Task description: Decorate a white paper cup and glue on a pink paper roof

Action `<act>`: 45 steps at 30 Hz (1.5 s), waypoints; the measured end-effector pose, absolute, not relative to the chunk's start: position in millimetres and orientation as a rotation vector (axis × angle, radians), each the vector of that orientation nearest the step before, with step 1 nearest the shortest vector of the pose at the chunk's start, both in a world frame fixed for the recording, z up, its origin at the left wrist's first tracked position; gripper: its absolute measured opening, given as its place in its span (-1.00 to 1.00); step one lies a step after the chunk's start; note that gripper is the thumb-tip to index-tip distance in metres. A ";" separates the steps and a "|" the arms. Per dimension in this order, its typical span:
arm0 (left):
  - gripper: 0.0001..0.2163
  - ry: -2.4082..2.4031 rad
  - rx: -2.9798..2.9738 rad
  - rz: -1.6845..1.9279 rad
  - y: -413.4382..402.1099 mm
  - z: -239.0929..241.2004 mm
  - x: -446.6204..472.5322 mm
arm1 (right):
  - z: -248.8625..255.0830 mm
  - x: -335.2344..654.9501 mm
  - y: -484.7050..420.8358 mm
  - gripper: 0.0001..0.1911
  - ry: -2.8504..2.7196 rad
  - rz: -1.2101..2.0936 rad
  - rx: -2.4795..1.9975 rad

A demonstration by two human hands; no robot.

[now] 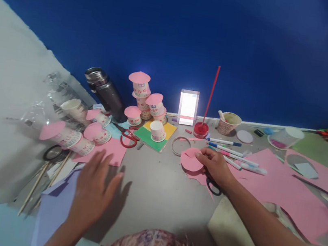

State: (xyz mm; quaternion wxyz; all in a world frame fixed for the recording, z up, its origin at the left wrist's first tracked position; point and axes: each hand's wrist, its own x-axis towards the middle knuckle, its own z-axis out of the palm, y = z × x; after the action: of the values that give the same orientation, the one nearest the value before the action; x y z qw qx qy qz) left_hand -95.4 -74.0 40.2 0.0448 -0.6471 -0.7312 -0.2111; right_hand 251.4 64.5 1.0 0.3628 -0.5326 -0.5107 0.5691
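Observation:
Between the thumb and fingers of my right hand (214, 167) is a pink paper disc (191, 160) with a slit in it. Beneath it lie pink scraps and a black-handled pair of scissors (213, 186). My left hand (95, 182) hovers over the table at the left with fingers spread, holding nothing. Just beyond it, decorated paper cups (83, 146) with pink cone tops lie on a pink sheet (116, 153). A plain-topped paper cup (157, 131) stands on a green and yellow packet (149, 140). Behind it rise stacked cups with pink cone roofs (140, 77).
Red-handled scissors (129, 138) and a dark flask (106, 94) stand left of centre. A roll ring (180, 146), a red pot with a stick (201, 130), markers (233, 152) and a brush cup (229, 123) lie right. Large pink sheets (284, 186) cover the right side.

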 end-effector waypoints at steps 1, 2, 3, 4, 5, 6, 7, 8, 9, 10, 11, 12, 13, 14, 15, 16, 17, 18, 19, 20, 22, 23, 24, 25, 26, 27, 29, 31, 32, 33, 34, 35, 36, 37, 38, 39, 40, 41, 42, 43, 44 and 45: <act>-0.38 -2.317 -1.866 -0.526 -91.9 31.5 -116.1 | 0.5 251.5 65.7 -0.56 -1.328 1.475 -1.373; -0.35 -2.431 -1.737 -0.416 -111.8 21.5 -134.1 | -0.4 251.6 67.3 -0.56 -1.337 1.486 -1.375; -0.32 -2.541 -1.638 -0.328 -131.0 10.3 -147.2 | -1.7 251.6 69.0 -0.56 -1.343 1.498 -1.378; -0.28 -2.624 -1.629 -0.281 -146.6 -1.5 -154.0 | -3.2 251.5 70.7 -0.56 -1.347 1.509 -1.381; -0.27 -2.676 -1.617 -0.316 -157.0 -13.5 -154.4 | -4.8 251.4 72.0 -0.55 -1.349 1.517 -1.384; -0.27 -2.705 -1.595 -0.350 -161.1 -25.1 -148.9 | -6.2 251.4 72.8 -0.55 -1.351 1.522 -1.387; -0.26 -2.697 -1.613 -0.381 -159.0 -35.4 -138.9 | -7.2 251.5 73.0 -0.55 -1.354 1.522 -1.391; -0.24 -2.670 -1.660 -0.410 -151.6 -43.9 -126.5 | -7.7 251.7 72.7 -0.54 -1.356 1.519 -1.393; -0.24 -2.660 -1.701 -0.446 -140.6 -50.1 -113.4 | -7.6 251.9 71.9 -0.54 -1.359 1.514 -1.393; -0.24 -2.665 -1.728 -0.491 -127.9 -53.8 -101.5 | -7.1 252.2 70.7 -0.54 -1.359 1.509 -1.392; -0.22 -2.673 -1.744 -0.548 -115.5 -54.9 -91.9 | -6.3 252.5 69.4 -0.54 -1.357 1.505 -1.390; -0.21 -2.685 -1.767 -0.593 -104.8 -53.6 -85.1 | -5.2 252.7 68.2 -0.53 -1.352 1.502 -1.386; -0.21 -2.677 -1.795 -0.646 -96.8 -49.9 -80.9 | -4.2 252.8 67.2 -0.54 -1.345 1.500 -1.383; -0.22 -2.645 -1.823 -0.708 -91.6 -44.0 -78.6 | -3.2 252.8 66.7 -0.54 -1.337 1.499 -1.379; -0.23 -2.599 -1.854 -0.771 -88.6 -36.1 -77.2 | -2.3 252.7 66.6 -0.55 -1.329 1.498 -1.375; -0.25 -2.547 -1.874 -0.845 -86.8 -26.4 -75.6 | -1.6 252.6 66.8 -0.56 -1.320 1.497 -1.371; -0.28 -2.530 -1.867 -0.913 -85.0 -15.2 -72.7 | -0.9 252.4 67.2 -0.57 -1.312 1.496 -1.365; -0.34 -2.546 -1.873 -1.006 -82.1 -3.0 -67.5 | -0.3 252.1 67.5 -0.58 -1.301 1.495 -1.359; -0.43 -2.579 -1.904 -1.145 -77.0 9.5 -59.4 | 0.4 251.6 67.5 -0.59 -1.290 1.495 -1.350; -0.53 -2.619 -1.993 -1.299 -69.4 21.4 -48.5 | 1.1 250.9 66.8 -0.59 -1.277 1.494 -1.340; -0.64 -2.718 -2.190 -1.628 -47.1 40.7 -20.0 | 3.0 248.8 63.5 -0.59 -1.250 1.496 -1.316; -0.64 -2.768 -2.252 -1.826 -33.9 47.0 -3.9 | 4.0 247.3 61.0 -0.58 -1.239 1.499 -1.301; -0.63 -2.777 -2.296 -2.042 -20.6 50.7 12.0 | 5.1 245.5 58.0 -0.57 -1.230 1.503 -1.285; -0.61 -2.800 -2.382 -2.188 -8.1 52.0 26.9 | 6.1 243.4 54.9 -0.56 -1.225 1.510 -1.268; -0.60 -2.806 -2.436 -2.305 2.7 51.2 39.8 | 7.2 241.3 51.9 -0.54 -1.223 1.519 -1.253; -0.63 -2.802 -2.406 -2.399 11.5 48.6 50.2 | 8.4 239.3 49.2 -0.53 -1.226 1.532 -1.240; -0.71 -2.787 -2.266 -2.466 22.8 40.6 62.5 | 11.3 236.1 45.8 -0.50 -1.243 1.559 -1.228; -0.73 -2.794 -2.192 -2.439 27.8 32.3 64.5 | 14.9 234.9 44.9 -0.51 -1.266 1.561 -1.237; -0.73 -2.806 -2.185 -2.409 28.9 29.0 62.9 | 16.8 235.2 45.3 -0.53 -1.280 1.548 -1.250; -0.72 -2.819 -2.191 -2.379 29.5 26.3 60.7 | 18.6 235.8 46.0 -0.56 -1.293 1.527 -1.268; -0.72 -2.827 -2.197 -2.357 29.9 24.1 58.2 | 20.0 236.7 46.8 -0.58 -1.306 1.502 -1.290; -0.73 -2.827 -2.201 -2.350 30.3 22.4 56.0 | 21.0 237.7 47.7 -0.60 -1.317 1.479 -1.313; -0.75 -2.821 -2.194 -2.356 30.6 20.9 54.3 | 21.5 238.5 48.4 -0.61 -1.324 1.460 -1.336; -0.76 -2.813 -2.173 -2.369 30.9 19.5 53.2 | 21.5 239.2 49.0 -0.62 -1.332 1.441 -1.358; -0.76 -2.806 -2.143 -2.383 31.3 18.2 52.6 | 21.2 239.7 49.5 -0.62 -1.346 1.420 -1.381; -0.76 -2.798 -2.106 -2.393 31.6 16.9 52.3 | 20.6 240.1 49.8 -0.62 -1.368 1.397 -1.401; -0.77 -2.788 -2.082 -2.385 31.9 15.7 52.2 | 19.9 240.3 50.0 -0.62 -1.394 1.374 -1.418; -0.78 -2.778 -2.079 -2.361 32.1 14.6 52.2 | 19.2 240.4 50.3 -0.62 -1.423 1.351 -1.432; -0.80 -2.767 -2.091 -2.333 32.3 13.7 52.3 | 18.6 240.5 50.6 -0.62 -1.452 1.329 -1.443; -0.81 -2.758 -2.112 -2.308 32.4 13.1 52.3 | 18.0 240.6 50.8 -0.62 -1.480 1.307 -1.450; -0.82 -2.755 -2.132 -2.290 32.5 12.6 52.3 | 17.7 240.7 51.1 -0.63 -1.504 1.284 -1.455; -0.81 -2.754 -2.138 -2.296 32.6 12.2 52.3 | 17.5 240.7 51.2 -0.63 -1.527 1.258 -1.459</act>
State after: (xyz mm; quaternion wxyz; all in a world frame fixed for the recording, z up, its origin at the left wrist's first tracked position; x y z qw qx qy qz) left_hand 52.3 32.6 12.2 -0.4939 -0.4453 -0.5737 -0.4782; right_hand 240.7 51.2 17.5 0.3352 -0.5592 -0.5853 0.4820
